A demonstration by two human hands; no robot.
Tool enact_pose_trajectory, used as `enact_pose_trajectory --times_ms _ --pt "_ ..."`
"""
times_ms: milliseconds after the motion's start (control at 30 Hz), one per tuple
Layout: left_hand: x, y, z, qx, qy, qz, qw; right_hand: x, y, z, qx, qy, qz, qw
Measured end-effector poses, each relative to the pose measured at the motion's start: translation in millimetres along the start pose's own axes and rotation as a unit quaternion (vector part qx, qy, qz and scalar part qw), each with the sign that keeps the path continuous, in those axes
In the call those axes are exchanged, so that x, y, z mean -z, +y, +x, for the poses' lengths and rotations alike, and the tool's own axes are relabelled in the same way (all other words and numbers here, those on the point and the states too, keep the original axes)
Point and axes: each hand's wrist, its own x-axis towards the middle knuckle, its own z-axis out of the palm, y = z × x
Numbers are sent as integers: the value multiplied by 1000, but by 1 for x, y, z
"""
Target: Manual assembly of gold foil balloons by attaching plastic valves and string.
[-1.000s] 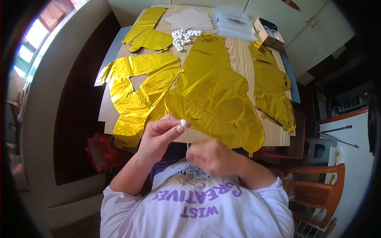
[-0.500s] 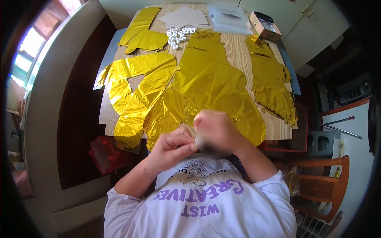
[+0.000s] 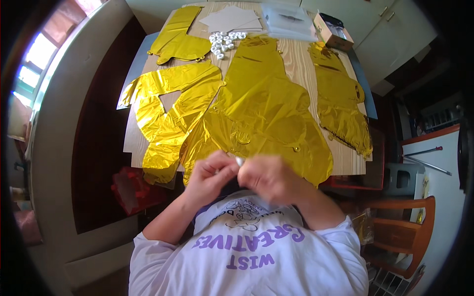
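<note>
Wood-grain tabletop point(image 3: 299, 64), exposed in a strip upper right of centre; gold foil balloons point(image 3: 266, 98) overhang near edge. Lower centre: left hand point(image 3: 213, 173) pinches small white roll point(image 3: 240, 161); right hand point(image 3: 269, 178) adjacent, blurred, grip indeterminate.

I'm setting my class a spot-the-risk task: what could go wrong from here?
The small white roll at the left hand's fingertips could slip, as the right hand is blurred beside it.
The large gold foil overhangs the table's near edge, so a forearm might catch or crease it.
The loose pile of white rolls might scatter if the foil shifts.
</note>
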Motion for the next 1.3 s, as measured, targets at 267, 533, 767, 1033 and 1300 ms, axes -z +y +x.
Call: enact_pose_trajectory --times_ms 267,533,767,1033,1300 --pt "4 -3 7 17 45 -94 994 -16 14 -11 -6 -33 -2 999" --pt "1 -2 7 14 35 -181 983 -21 30 -12 -85 13 10 996" --pt "-8 -11 -1 56 0 -173 983 11 33 13 -87 21 -34 995" --pt "-10 -19 1 78 69 -390 915 -24 34 -4 -132 62 23 989" --pt "-11 -23 -3 -114 69 72 989 -10 19 -4 44 91 -301 948"
